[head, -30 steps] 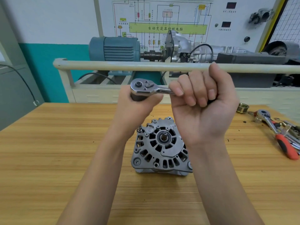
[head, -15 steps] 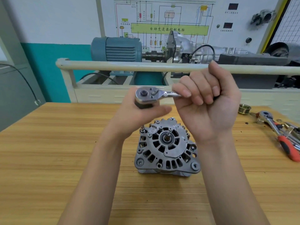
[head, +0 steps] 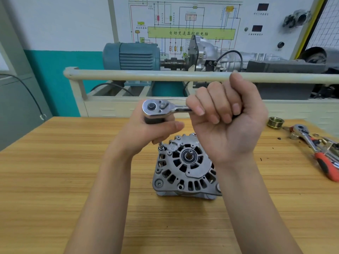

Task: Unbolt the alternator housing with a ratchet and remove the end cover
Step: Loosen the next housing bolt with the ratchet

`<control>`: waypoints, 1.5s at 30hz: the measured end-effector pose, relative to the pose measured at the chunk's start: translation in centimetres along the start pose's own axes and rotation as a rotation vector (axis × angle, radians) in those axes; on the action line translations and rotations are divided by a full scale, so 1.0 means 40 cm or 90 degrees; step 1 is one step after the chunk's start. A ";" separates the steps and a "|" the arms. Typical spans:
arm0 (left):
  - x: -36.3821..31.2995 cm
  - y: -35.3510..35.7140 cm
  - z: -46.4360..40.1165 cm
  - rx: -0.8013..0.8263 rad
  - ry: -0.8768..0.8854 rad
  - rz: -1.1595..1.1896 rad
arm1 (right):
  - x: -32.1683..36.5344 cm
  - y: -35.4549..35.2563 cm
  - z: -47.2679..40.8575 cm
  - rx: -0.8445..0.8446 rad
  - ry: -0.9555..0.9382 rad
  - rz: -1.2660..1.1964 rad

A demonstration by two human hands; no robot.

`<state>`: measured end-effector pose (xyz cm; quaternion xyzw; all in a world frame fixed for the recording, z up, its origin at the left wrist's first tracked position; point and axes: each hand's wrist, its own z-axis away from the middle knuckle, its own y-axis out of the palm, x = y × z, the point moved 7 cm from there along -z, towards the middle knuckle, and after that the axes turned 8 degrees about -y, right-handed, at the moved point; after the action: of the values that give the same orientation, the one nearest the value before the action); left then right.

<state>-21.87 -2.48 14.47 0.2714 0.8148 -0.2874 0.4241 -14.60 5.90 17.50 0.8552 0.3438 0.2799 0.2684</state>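
A grey cast alternator (head: 185,165) stands on the wooden table (head: 55,171), its slotted end cover and shaft bearing facing up. Above its far left corner I hold a chrome ratchet (head: 157,108) level. My right hand (head: 227,121) grips the handle, which is hidden inside the fist. My left hand (head: 146,132) is curled round the dark socket under the ratchet head. A raised bolt (head: 161,146) sticks up at the housing's upper left, just below my left hand. Whether the socket touches it is hidden.
A second ratchet with a red grip (head: 315,149) and small loose parts lie at the table's right edge, beside a brass ring (head: 275,122). A cream rail (head: 146,75) runs behind the table, with a blue motor (head: 132,55) and gearbox rig beyond.
Both hands and the ratchet have held nearly the same pose. The ratchet head sits slightly further right over the alternator's corner, and the view has shifted a little.
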 end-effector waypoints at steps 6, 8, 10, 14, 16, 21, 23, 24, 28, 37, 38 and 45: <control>-0.010 0.006 -0.007 -0.076 0.000 0.010 | 0.015 -0.023 -0.005 -0.048 -0.005 -0.016; -0.009 -0.007 -0.010 -0.200 -0.008 0.038 | 0.021 -0.016 0.008 -0.044 -0.071 0.021; -0.007 -0.013 -0.009 -0.301 -0.015 0.063 | 0.019 -0.004 0.020 -0.032 -0.118 0.047; -0.012 -0.012 -0.005 -0.286 -0.009 0.047 | 0.017 0.000 0.015 -0.009 -0.098 0.052; -0.016 -0.003 -0.005 -0.180 -0.001 -0.007 | 0.020 -0.010 0.001 -0.007 -0.045 0.017; -0.015 0.049 0.002 0.046 -0.004 -0.090 | 0.012 -0.032 -0.018 -0.031 0.075 -0.091; -0.018 0.040 -0.005 -0.034 0.001 -0.095 | 0.020 -0.044 -0.018 -0.058 0.059 -0.092; -0.018 0.033 -0.010 -0.088 0.000 -0.077 | 0.026 -0.048 -0.018 -0.069 0.038 -0.080; -0.009 0.007 -0.013 -0.300 -0.003 0.044 | 0.035 -0.034 -0.002 -0.068 -0.055 -0.001; -0.006 0.032 -0.005 -0.033 -0.022 -0.076 | 0.023 -0.024 -0.020 -0.004 0.055 -0.050; -0.006 0.039 -0.004 0.000 -0.024 -0.090 | 0.021 -0.025 -0.022 -0.007 0.075 -0.065; -0.014 0.027 -0.014 -0.169 -0.009 -0.014 | 0.041 -0.038 -0.009 -0.073 -0.034 -0.046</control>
<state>-21.16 -1.48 14.95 0.2018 0.8456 -0.1833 0.4589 -14.51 8.13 17.23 0.8326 0.3508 0.2660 0.3361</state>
